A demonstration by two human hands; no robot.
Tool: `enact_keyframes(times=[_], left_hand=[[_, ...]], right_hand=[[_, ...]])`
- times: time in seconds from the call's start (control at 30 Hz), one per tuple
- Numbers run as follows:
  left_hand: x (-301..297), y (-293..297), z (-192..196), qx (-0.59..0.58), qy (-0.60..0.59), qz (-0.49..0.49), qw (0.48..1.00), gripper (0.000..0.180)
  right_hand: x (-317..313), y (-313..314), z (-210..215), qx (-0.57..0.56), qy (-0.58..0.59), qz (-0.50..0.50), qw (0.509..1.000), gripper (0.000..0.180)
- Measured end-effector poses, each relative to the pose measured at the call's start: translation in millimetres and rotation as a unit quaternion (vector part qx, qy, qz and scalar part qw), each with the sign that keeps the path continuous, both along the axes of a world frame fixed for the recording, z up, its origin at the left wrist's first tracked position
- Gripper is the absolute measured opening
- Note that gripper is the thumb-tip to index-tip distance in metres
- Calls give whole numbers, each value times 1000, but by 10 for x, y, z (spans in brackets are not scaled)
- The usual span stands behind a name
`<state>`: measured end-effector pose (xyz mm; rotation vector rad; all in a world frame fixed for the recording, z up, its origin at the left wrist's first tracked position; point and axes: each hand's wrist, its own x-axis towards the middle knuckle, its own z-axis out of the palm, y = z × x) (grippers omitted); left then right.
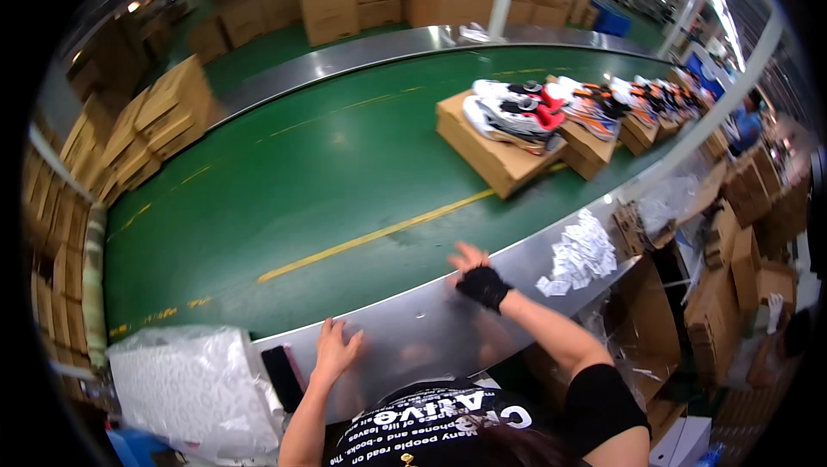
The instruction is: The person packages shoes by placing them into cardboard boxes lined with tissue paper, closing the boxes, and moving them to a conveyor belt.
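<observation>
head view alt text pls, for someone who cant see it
A person's left hand and right hand, in a black wrist wrap, rest open on the metal edge of a green conveyor belt. Further along it, sneakers lie on cardboard boxes.

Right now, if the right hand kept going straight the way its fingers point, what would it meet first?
The right hand points up and left over the metal rim, so it would first meet the bare green conveyor belt. Depth is hard to judge.
</observation>
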<state>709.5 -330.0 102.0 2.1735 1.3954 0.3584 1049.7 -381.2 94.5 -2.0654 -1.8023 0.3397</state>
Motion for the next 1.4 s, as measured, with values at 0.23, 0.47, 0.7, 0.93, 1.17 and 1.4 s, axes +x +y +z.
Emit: enact_keyframes(times=[0.23,0.47,0.7,0.93,1.17,1.4], left_hand=[[518,-297,-57,19,108,36,993,53],[687,-320,-11,1,105,114,988,56],[792,-282,-57,1,103,125,987,63],[831,-283,68,-2,120,118,986,61],[417,-91,20,-4,-34,151,988,52],[1283,111,1332,146,-205,25,968,34]], right_hand=[[2470,568,814,218,-225,-97,945,36],[3402,1382,1332,-84,-283,-122,948,44],[3032,1508,1731,-146,-181,-66,970,49],[2687,1164,1849,-72,-41,30,996,50],[1727,685,1951,22,140,197,970,35],[123,-44,1071,92,-54,271,957,17]])
